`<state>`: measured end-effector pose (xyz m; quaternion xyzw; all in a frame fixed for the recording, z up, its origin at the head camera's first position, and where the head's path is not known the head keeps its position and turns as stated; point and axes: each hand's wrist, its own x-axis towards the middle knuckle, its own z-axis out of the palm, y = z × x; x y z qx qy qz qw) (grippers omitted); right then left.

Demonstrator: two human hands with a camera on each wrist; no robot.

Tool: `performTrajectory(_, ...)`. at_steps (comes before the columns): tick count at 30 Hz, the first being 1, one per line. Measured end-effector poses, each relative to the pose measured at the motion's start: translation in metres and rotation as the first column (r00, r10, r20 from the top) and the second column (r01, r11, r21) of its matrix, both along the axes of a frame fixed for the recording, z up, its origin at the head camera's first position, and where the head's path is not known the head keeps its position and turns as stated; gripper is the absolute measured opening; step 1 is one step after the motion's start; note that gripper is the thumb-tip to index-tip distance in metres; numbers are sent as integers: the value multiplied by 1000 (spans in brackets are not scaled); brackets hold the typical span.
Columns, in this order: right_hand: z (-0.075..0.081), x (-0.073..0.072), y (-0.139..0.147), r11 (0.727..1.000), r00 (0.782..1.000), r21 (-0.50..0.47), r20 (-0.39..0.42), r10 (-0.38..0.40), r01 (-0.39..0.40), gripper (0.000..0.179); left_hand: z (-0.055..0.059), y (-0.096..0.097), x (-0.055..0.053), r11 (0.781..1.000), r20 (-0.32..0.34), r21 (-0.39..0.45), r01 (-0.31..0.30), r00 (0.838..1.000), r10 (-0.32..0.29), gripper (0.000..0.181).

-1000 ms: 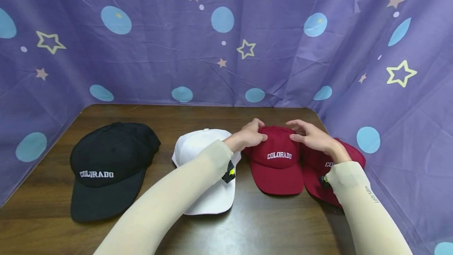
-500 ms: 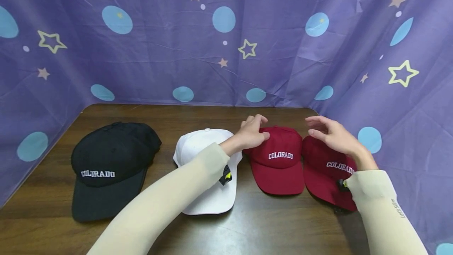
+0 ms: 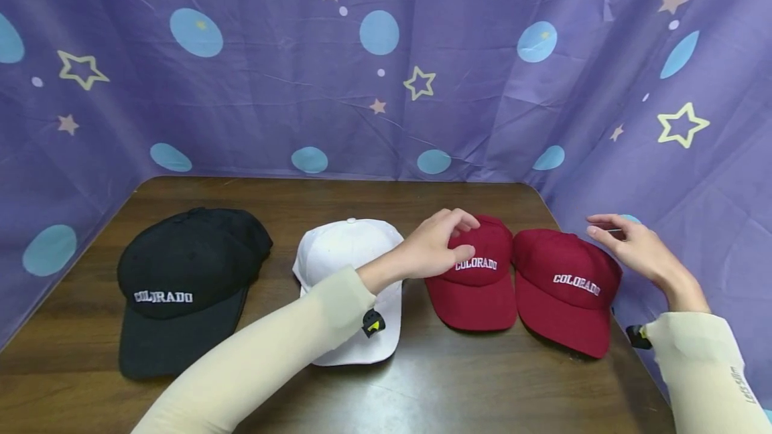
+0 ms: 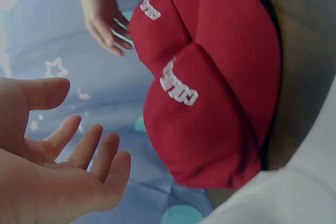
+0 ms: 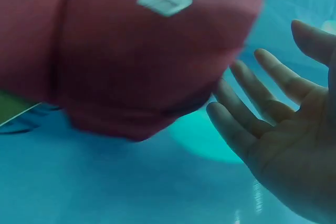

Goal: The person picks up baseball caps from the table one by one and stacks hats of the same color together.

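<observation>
Two dark red baseball caps lettered COLORADO lie side by side at the table's right. My left hand (image 3: 435,246) hovers before the left red cap (image 3: 473,300), covering part of its crown; in the left wrist view the relaxed fingers (image 4: 89,148) hold nothing and stand apart from that cap (image 4: 194,129). Past the table's right edge, my right hand (image 3: 642,250) hangs beside the right red cap (image 3: 563,286). Its fingers are loosely spread and hold nothing; in the right wrist view they appear close to the cap (image 5: 142,56), and I cannot tell whether they touch it.
A white cap (image 3: 344,246), partly hidden by my left forearm, sits left of the red ones. Farther left is a black COLORADO cap (image 3: 193,266). The brown wooden table (image 3: 422,387) meets a purple curtain (image 3: 253,86) patterned with stars behind and at both sides.
My right hand has moved right, off the left red cap and past the right one, uncovering it. My left hand has let go of the left red cap and drawn slightly nearer. The caps stay put.
</observation>
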<state>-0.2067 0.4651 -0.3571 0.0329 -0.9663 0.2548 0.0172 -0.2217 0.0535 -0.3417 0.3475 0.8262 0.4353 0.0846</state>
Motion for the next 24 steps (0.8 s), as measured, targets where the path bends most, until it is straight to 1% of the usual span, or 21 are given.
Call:
performTrajectory(4, -15, -1, 10, 1000, 996, -10, 84, -7, 8, 65, 2, 2, 11, 999, 0, -16, 47, 999, -47, 40)
performTrajectory(6, -22, -2, 14, 999, 992, -31, 128, -4, 8, 71, 3, 2, 14, 998, -1, -28, 62, 998, -62, 39)
performTrajectory(11, -32, -3, 21, 996, 977, -89, 215, -8, 28, 82, 2, 3, 16, 997, 0, -35, 71, 997, -71, 38)
performTrajectory(15, -39, -3, 26, 989, 966, -140, 258, -9, 47, 85, -1, 2, 16, 997, 4, -35, 69, 998, -69, 38)
performTrajectory(20, -46, -4, 31, 981, 960, -180, 278, -24, 77, 83, -5, 1, 16, 997, 14, -22, 69, 998, -68, 36)
performTrajectory(24, -48, -2, 34, 969, 967, -230, 253, -28, 88, 73, -8, 2, 17, 998, 26, -15, 69, 997, -68, 36)
